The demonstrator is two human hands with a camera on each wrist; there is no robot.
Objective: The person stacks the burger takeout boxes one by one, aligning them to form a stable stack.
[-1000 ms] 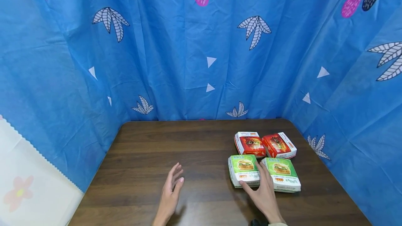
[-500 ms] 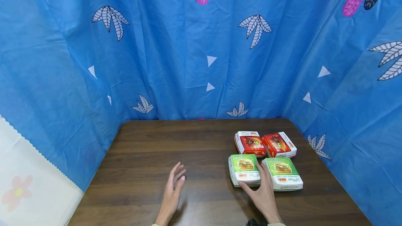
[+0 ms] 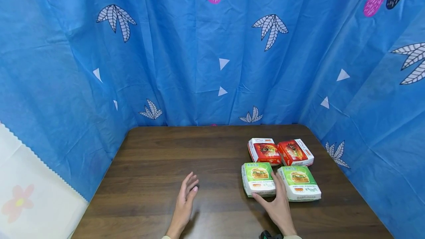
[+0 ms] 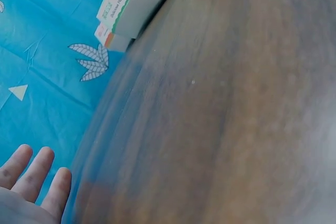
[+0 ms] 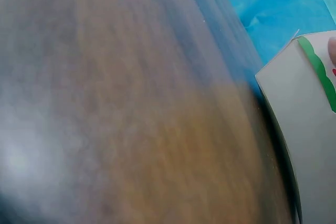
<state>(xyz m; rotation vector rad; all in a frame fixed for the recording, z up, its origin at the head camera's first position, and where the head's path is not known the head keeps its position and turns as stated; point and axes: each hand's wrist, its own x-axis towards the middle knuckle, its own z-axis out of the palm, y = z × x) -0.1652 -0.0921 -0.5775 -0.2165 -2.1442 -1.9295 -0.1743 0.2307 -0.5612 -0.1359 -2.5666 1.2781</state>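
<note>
My right hand is at the nearer-left green-and-white hamburger box, thumb on its front edge and fingers along its right side. In the right wrist view this hamburger box shows its pale side and wavy green trim, with a fingertip at the frame edge. A second green hamburger box lies just right of my fingers. To the left, my left hand is held over the table with fingers loosely extended, holding nothing; in the left wrist view several fingers of the left hand show.
Behind the green boxes lie two red-and-white burger boxes, one at left and one at right, close together. The brown wooden table is bordered by a blue patterned curtain. A pale flowered cloth hangs at the left.
The right-hand green box has shifted slightly to the right. My left hand has drifted a little to the right, while my right hand stays at the same box.
</note>
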